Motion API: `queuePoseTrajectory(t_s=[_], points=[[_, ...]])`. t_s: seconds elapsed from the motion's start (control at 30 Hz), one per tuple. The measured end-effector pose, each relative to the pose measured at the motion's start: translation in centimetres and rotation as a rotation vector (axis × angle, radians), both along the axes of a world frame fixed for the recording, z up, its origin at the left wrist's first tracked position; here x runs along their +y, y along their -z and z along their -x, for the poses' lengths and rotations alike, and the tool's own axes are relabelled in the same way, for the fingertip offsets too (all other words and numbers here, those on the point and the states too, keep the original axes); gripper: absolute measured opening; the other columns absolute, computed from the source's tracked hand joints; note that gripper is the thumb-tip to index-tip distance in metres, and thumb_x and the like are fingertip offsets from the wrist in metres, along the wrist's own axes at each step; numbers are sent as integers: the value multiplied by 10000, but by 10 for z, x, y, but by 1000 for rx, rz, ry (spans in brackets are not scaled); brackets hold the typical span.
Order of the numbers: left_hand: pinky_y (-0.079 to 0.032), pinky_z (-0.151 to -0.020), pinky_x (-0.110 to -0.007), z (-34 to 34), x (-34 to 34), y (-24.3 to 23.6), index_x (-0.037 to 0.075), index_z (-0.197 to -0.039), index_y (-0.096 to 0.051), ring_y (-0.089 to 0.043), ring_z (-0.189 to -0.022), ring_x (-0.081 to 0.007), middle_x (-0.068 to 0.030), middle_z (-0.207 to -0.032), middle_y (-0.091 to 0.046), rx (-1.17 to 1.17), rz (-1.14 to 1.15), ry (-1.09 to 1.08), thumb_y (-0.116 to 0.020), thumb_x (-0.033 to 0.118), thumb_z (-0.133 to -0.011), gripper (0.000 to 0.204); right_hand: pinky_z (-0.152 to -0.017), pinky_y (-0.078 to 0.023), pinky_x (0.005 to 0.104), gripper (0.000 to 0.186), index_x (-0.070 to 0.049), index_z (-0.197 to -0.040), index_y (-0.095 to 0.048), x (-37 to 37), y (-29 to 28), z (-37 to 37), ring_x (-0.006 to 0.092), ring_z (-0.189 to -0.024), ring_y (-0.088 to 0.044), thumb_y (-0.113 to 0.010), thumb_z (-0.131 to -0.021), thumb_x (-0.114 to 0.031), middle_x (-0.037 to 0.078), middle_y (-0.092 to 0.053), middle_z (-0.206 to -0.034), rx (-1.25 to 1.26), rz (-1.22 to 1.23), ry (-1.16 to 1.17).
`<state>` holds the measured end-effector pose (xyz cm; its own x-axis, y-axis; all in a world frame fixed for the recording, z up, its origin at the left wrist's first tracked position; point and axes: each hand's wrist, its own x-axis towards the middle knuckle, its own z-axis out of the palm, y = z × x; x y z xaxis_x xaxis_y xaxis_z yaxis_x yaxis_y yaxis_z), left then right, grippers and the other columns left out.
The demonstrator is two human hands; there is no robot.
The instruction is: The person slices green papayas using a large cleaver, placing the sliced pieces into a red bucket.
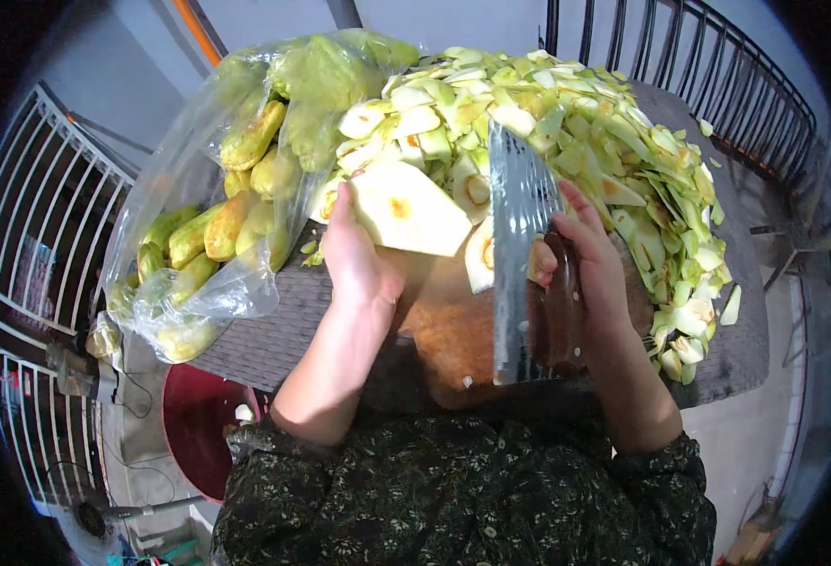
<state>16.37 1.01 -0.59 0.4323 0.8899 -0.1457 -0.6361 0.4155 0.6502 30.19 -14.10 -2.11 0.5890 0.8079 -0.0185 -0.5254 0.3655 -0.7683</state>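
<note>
My left hand (363,264) grips a large, pale, flat-cut vegetable piece (411,208), thumb at its left edge and the other fingers hidden under it. The piece has an orange-brown spot in its middle. To its right, my right hand (580,250) is closed on a wide-bladed cleaver (512,264). The blade stands nearly upright in the picture, its face shiny, wet-looking and blurred. Blade and piece look apart. Below both hands lies a round brown wooden chopping board (448,330). More cut pale pieces (472,187) lie just beyond the hands.
A clear plastic bag (250,292) of yellow-green whole vegetables (231,226) is at the left. A big heap of peels and slices (651,179) covers the table's back and right. A red basin (193,434) stands below the table's left edge. Metal railings (717,57) rise behind.
</note>
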Motion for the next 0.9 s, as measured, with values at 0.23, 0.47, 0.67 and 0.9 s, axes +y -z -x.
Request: queuePoseTrajectory(t_s=[0.23,0.47,0.67,0.9], points=[[-555,-681,-360,1,41,38,-1,-1167,-468,-605,-889,-237,-104,-1029,-585,-165,136,179,-357,177,-982,280,-609,-520,260,280,32,-895,-560,4,7,-15,183,-603,-594,-466,-932,-229,73,-589,-682,269,294,-25],[-507,-587,-251,0,31,37,18,-900,-590,-544,-758,-173,-88,-874,-569,-453,257,519,-590,250,-897,232,-605,-498,340,265,-16,-784,-493,0,8,-28,225,-652,-584,-456,-916,-243,88,-539,-690,371,49,-194],[-513,-661,-240,-11,17,5,31,-1121,-426,-567,-805,-139,-87,-924,-531,201,-598,-162,-677,162,-845,396,-570,-490,355,221,-40,-743,-486,-2,-6,-10,237,-589,-575,-479,-857,-229,93,-541,-642,217,76,-376],[-453,-775,-256,-3,28,12,48,-1081,-544,-547,-866,-136,-39,-921,-543,692,-1416,-227,-730,57,-757,373,-538,-481,350,218,-51,-739,-483,-1,-14,-6,224,-569,-563,-484,-855,-236,84,-534,-651,55,138,-151]])
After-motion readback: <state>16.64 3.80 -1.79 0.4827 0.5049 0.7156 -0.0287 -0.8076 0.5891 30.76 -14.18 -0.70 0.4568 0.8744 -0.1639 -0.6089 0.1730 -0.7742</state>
